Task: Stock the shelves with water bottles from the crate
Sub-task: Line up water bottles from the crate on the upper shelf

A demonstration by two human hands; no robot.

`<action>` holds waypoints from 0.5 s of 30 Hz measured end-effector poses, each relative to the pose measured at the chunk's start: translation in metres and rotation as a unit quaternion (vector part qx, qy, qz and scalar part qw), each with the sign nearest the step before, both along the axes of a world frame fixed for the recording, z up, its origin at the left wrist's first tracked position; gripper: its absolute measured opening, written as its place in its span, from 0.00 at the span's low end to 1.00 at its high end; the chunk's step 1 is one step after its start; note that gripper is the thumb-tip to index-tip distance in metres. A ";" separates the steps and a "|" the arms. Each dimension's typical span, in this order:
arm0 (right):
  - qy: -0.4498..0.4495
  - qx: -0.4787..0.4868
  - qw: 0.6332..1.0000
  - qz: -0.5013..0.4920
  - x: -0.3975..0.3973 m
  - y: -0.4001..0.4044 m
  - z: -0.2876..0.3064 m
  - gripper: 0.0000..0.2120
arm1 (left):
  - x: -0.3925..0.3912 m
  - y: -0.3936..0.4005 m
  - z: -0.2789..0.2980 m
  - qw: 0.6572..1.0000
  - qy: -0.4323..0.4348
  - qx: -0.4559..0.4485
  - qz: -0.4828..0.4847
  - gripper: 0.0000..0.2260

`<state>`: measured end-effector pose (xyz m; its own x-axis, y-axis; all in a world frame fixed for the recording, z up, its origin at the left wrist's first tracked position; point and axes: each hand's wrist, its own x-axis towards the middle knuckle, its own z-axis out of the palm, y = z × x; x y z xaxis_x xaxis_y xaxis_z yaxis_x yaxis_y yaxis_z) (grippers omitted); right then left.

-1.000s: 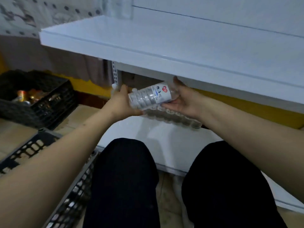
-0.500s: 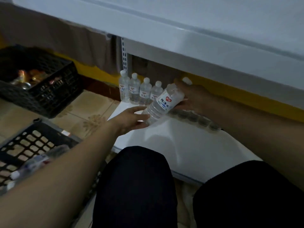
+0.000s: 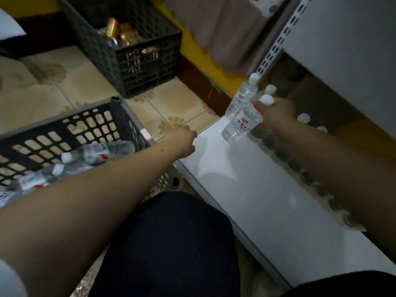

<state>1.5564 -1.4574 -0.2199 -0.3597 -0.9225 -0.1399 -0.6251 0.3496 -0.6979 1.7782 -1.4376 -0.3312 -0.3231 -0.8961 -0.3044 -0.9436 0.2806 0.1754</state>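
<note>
My right hand (image 3: 276,114) grips a clear water bottle (image 3: 240,125) near its white cap, tilted, its base on or just above the white bottom shelf (image 3: 246,189). Behind it a row of water bottles (image 3: 241,99) stands along the shelf's back; more caps show past my hand. My left hand (image 3: 182,140) hangs near the shelf's left corner, fingers curled, holding nothing, between the shelf and the black crate (image 3: 120,123). Several bottles (image 3: 96,151) lie on their sides in that crate.
A second black crate (image 3: 137,67) holding cans and packets stands on the tiled floor at the back. An upper white shelf (image 3: 342,39) overhangs at the top right, on a perforated upright (image 3: 272,48). My dark-trousered knees fill the bottom.
My left hand has let go of the bottle and drawn back left toward the crate. My right hand alone has carried the bottle down to the shelf. My view swung left and down.
</note>
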 end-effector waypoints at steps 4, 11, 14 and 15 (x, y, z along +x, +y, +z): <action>0.058 0.012 0.998 0.008 0.018 -0.035 -0.013 0.21 | 0.026 -0.016 -0.022 0.993 -0.047 0.060 -0.085 0.23; 0.114 -0.001 0.993 0.001 0.033 -0.082 -0.044 0.24 | 0.039 -0.027 -0.027 0.990 -0.015 0.053 -0.129 0.24; 0.136 -0.010 0.990 -0.032 0.035 -0.092 -0.049 0.25 | 0.044 -0.024 -0.033 0.991 0.005 0.038 -0.131 0.24; 0.141 -0.008 0.989 -0.045 0.035 -0.094 -0.049 0.26 | 0.045 -0.023 -0.034 0.991 0.017 0.025 -0.133 0.23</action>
<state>1.5919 -1.5517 -0.2686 -0.4629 -0.8864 -0.0086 -0.7628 0.4033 -0.5055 1.8232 -1.4610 -0.3655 -0.5569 -0.7618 -0.3308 -0.8306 0.5089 0.2263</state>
